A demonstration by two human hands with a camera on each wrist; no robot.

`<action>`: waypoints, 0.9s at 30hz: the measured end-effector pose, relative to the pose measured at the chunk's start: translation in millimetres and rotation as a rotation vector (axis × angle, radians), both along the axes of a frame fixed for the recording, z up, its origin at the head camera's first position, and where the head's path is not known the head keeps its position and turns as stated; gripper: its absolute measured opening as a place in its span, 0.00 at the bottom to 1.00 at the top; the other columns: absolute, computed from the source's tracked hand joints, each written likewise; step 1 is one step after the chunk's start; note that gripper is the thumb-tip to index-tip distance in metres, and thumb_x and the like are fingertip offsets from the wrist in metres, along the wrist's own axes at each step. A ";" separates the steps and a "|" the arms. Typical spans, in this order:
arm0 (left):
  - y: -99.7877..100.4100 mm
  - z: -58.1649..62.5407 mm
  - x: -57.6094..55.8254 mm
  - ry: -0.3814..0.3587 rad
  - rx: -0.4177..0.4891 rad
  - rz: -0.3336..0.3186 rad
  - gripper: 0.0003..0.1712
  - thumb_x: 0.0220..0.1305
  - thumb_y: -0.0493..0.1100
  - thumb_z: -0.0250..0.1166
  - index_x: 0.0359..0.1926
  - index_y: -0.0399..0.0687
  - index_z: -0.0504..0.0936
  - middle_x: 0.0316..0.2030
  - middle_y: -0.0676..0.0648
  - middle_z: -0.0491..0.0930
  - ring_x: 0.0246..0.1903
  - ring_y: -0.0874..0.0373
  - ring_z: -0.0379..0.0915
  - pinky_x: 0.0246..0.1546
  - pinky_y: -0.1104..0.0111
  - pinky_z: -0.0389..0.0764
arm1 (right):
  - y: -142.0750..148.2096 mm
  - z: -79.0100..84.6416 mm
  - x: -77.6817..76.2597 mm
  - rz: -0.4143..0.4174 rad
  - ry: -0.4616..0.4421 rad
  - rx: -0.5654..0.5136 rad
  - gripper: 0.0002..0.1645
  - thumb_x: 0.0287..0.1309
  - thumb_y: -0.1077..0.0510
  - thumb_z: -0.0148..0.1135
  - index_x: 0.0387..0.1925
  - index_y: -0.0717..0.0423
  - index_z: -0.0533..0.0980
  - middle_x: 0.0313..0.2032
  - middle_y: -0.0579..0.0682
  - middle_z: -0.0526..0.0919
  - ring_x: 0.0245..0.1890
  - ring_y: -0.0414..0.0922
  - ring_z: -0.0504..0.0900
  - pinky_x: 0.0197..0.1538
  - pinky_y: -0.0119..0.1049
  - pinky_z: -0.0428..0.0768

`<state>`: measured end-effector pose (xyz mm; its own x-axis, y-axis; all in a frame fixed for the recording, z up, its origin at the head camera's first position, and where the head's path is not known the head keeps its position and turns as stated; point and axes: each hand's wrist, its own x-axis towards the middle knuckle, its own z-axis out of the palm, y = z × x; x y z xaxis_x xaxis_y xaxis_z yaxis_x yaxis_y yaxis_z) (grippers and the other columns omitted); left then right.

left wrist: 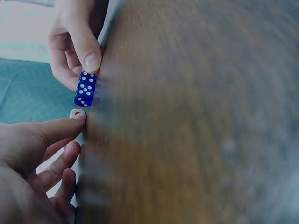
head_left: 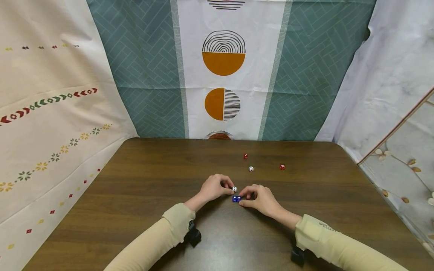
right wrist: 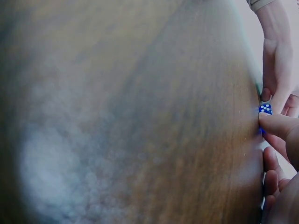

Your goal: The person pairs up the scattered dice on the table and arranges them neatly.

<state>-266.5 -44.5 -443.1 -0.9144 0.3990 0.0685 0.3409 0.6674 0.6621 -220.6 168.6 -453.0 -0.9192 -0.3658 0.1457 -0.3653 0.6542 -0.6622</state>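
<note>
My left hand (head_left: 214,188) pinches a white die (head_left: 234,189) between thumb and fingers. In the left wrist view, that white die (left wrist: 77,113) shows a red pip beside the thumb tip. Just in front of it, two blue dice (head_left: 236,198) with white pips stand side by side on the table. My right hand (head_left: 262,200) pinches the right-hand blue die from its right side. The right wrist view shows the thumb against a blue die (right wrist: 265,109), partly hiding it.
Farther back on the brown wooden table (head_left: 162,162) lie a second white die (head_left: 251,169), a red die (head_left: 245,156) and another red die (head_left: 282,167) to the right. Patterned cloths (head_left: 145,75) hang behind the table and along both sides.
</note>
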 end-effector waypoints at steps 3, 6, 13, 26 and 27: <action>0.7 -0.9 -0.3 0.011 -0.002 -0.002 0.05 0.53 0.46 0.76 0.32 0.57 0.87 0.24 0.57 0.78 0.24 0.66 0.67 0.24 0.73 0.64 | 0.2 0.2 0.3 -0.002 -0.002 -0.002 0.09 0.51 0.49 0.75 0.35 0.40 0.85 0.28 0.42 0.78 0.28 0.37 0.70 0.33 0.30 0.67; 0.8 -1.4 -0.5 0.011 -0.002 0.000 0.05 0.53 0.46 0.76 0.31 0.57 0.87 0.24 0.57 0.78 0.24 0.66 0.67 0.24 0.73 0.64 | 0.2 0.6 0.4 -0.002 -0.002 -0.002 0.09 0.51 0.49 0.75 0.35 0.40 0.85 0.28 0.42 0.78 0.27 0.36 0.70 0.33 0.30 0.67; 0.6 2.5 1.0 -0.008 0.012 -0.003 0.05 0.54 0.44 0.75 0.32 0.55 0.87 0.25 0.54 0.79 0.24 0.64 0.68 0.24 0.72 0.64 | -0.3 2.2 0.3 0.003 -0.004 -0.002 0.09 0.51 0.50 0.75 0.35 0.41 0.85 0.28 0.42 0.78 0.27 0.37 0.69 0.33 0.30 0.67; 0.5 2.1 0.0 -0.014 0.004 -0.009 0.05 0.54 0.45 0.75 0.32 0.54 0.87 0.25 0.54 0.79 0.23 0.64 0.67 0.24 0.72 0.64 | 1.4 1.4 -1.0 0.034 -0.002 -0.016 0.10 0.50 0.50 0.76 0.36 0.41 0.85 0.28 0.42 0.79 0.25 0.35 0.69 0.32 0.29 0.68; 0.5 1.8 0.0 -0.012 0.006 -0.008 0.05 0.54 0.45 0.76 0.32 0.54 0.87 0.25 0.54 0.79 0.23 0.64 0.67 0.24 0.72 0.64 | 2.1 1.9 -1.7 0.045 -0.010 -0.019 0.11 0.49 0.50 0.76 0.37 0.41 0.85 0.28 0.42 0.79 0.25 0.35 0.69 0.31 0.29 0.69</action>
<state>-266.4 -44.0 -441.3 -0.9118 0.4063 0.0598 0.3384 0.6606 0.6701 -222.2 170.8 -451.0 -0.9032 -0.4045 0.1437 -0.3876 0.6245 -0.6781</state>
